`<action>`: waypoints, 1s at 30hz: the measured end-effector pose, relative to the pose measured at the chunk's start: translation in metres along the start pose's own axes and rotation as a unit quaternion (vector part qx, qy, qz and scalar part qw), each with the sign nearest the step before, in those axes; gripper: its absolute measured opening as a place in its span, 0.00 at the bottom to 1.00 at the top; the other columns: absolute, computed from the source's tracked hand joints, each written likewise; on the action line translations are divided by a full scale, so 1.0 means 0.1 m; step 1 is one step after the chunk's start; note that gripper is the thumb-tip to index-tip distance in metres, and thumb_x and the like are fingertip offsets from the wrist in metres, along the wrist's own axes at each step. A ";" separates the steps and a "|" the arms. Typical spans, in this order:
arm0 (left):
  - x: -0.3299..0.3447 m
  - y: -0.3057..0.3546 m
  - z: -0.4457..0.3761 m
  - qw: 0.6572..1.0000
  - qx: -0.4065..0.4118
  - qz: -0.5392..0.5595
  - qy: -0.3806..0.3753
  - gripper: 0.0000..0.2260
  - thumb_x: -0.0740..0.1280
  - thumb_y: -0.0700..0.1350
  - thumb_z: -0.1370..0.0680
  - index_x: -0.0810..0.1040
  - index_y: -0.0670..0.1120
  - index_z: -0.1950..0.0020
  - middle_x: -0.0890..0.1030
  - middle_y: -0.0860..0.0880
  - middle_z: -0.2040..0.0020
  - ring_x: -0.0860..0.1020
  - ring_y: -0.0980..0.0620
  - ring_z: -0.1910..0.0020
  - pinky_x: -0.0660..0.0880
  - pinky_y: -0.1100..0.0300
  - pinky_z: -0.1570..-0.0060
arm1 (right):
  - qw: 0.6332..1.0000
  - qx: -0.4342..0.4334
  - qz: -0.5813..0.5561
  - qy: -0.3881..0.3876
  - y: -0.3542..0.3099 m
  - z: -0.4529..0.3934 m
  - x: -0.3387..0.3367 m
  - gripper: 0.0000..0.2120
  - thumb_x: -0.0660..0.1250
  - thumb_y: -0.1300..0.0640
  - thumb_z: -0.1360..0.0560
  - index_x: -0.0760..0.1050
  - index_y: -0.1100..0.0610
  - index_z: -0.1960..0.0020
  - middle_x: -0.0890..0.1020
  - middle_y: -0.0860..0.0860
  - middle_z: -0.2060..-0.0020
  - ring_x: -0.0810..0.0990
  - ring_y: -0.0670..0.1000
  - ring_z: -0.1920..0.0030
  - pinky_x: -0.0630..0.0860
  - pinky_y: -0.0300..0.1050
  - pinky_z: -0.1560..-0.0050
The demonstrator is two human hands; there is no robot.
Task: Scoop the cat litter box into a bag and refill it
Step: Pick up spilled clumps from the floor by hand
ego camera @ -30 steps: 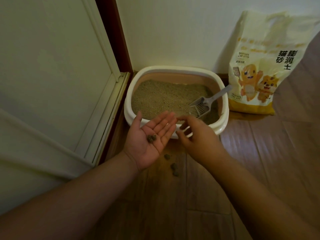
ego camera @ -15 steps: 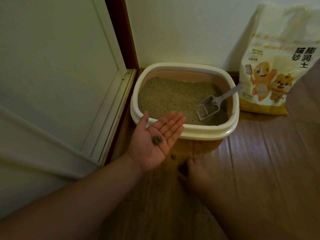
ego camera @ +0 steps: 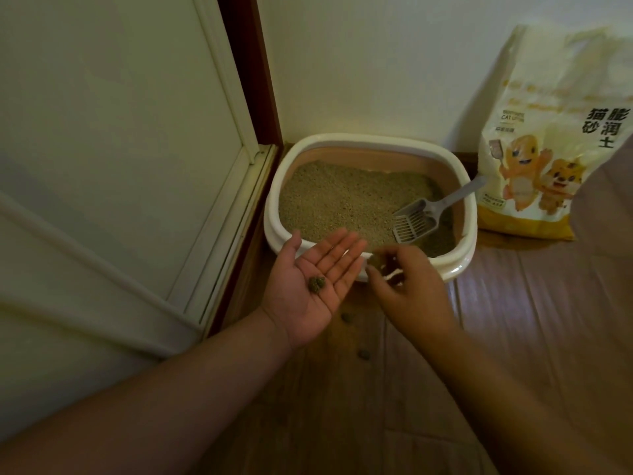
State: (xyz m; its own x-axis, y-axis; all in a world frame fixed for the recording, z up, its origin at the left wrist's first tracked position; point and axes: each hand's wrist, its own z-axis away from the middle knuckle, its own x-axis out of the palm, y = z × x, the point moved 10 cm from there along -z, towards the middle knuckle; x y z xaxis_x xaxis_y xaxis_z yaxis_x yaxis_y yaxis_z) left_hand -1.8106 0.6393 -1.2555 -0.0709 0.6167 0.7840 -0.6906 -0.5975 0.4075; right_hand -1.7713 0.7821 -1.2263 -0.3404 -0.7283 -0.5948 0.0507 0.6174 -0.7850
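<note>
Head view: right hand (ego camera: 409, 286) blurred, fingertips pinching small dark clump (ego camera: 376, 259). Left hand (ego camera: 313, 286) flat, palm up, carrying dark granular clump (ego camera: 316, 284). Behind, cream oval plastic litter box (ego camera: 371, 142) holding beige grainy litter (ego camera: 342, 197), grey slotted plastic scoop (ego camera: 416, 222). Yellow-white litter bag (ego camera: 548, 132) far right, edge cropped.

Dim indoor view with a yellow-green cast; the wall (ego camera: 376, 63) behind the litter box (ego camera: 371, 144) is the brightest area, the wooden floor (ego camera: 513, 337) in front of it the darkest, with a faint sheen on the boards right of the box. Soft shadow lies under the box's near rim and beneath the forearms. Wide-angle bending curves the door frame (ego camera: 250, 80) left of the box; the right hand (ego camera: 407, 286) is motion-smeared at its fingers (ego camera: 380, 265), and the litter bag (ego camera: 548, 138) right of the box reads soft along its top.
</note>
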 end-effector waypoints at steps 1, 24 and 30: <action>0.00 -0.03 0.00 1.000 -0.001 -0.007 0.004 0.29 0.57 0.60 0.17 0.75 0.36 0.31 0.79 0.37 0.34 0.78 0.40 0.34 0.71 0.49 0.30 | 1.000 -0.007 -0.013 -0.007 -0.13 -0.05 -0.08 0.11 0.71 0.50 0.24 0.74 0.45 0.43 0.77 0.42 0.53 0.79 0.41 0.55 0.80 0.39 0.57; 0.02 0.02 0.00 1.000 0.007 -0.002 -0.002 0.26 0.58 0.56 0.16 0.76 0.35 0.34 0.80 0.36 0.35 0.80 0.40 0.36 0.75 0.48 0.33 | 0.999 -0.037 0.019 -0.006 -0.25 -0.02 -0.18 0.01 0.67 0.50 0.22 0.75 0.45 0.51 0.77 0.41 0.57 0.77 0.41 0.58 0.78 0.39 0.58; -0.04 0.06 0.00 1.000 0.002 0.002 0.015 0.26 0.58 0.56 0.16 0.77 0.34 0.35 0.80 0.36 0.36 0.80 0.40 0.36 0.74 0.49 0.32 | 0.952 0.061 0.161 -0.254 0.68 0.50 0.80 0.13 0.67 0.49 0.20 0.76 0.48 0.37 0.75 0.46 0.38 0.77 0.45 0.46 0.76 0.37 0.49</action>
State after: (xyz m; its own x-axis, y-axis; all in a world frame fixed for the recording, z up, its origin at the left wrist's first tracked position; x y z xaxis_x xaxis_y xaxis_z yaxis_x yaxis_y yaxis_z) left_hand -1.8142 0.6330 -1.2560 -0.0953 0.6286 0.7719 -0.6881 -0.6020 0.4052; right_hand -1.7486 0.7505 -1.3360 0.2083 -0.5769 -0.7898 0.1954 0.8158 -0.5443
